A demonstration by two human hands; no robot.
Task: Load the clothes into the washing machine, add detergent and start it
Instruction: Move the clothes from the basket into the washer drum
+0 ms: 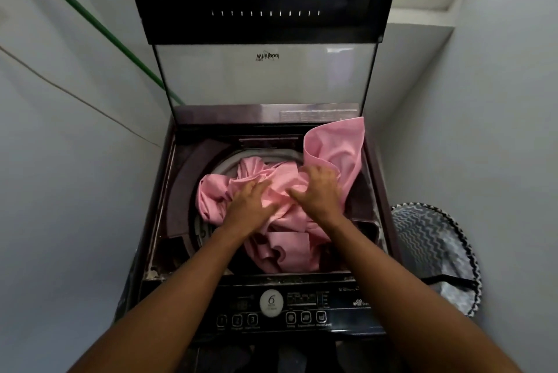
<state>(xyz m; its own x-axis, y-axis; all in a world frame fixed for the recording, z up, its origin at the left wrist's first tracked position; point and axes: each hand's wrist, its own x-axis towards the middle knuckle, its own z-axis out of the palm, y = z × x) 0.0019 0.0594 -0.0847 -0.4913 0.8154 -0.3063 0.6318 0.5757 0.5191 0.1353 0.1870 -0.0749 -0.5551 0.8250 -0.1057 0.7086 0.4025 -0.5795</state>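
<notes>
A dark top-loading washing machine stands between pale walls with its glass-panelled lid raised upright at the back. A large pink cloth fills most of the round drum opening; part of it is bunched down inside the drum, while one broad fold rises over the right rear rim and leans against the machine's top edge, and another fold hangs toward the front rim.

Both hands press down on the middle of the bundle. The left hand lies flat on the fabric with its fingers straight and spread, gripping nothing. The right hand rests on the cloth just beside it, knuckles up and fingers bent down into the fabric; whether they actually clutch a fold cannot be told from this angle.

Along the front of the machine runs a black control panel with a round white dial marked 6 and a row of small buttons. On the floor to the right stands a laundry basket with a grey zigzag pattern. A green cord slants across the left wall.
</notes>
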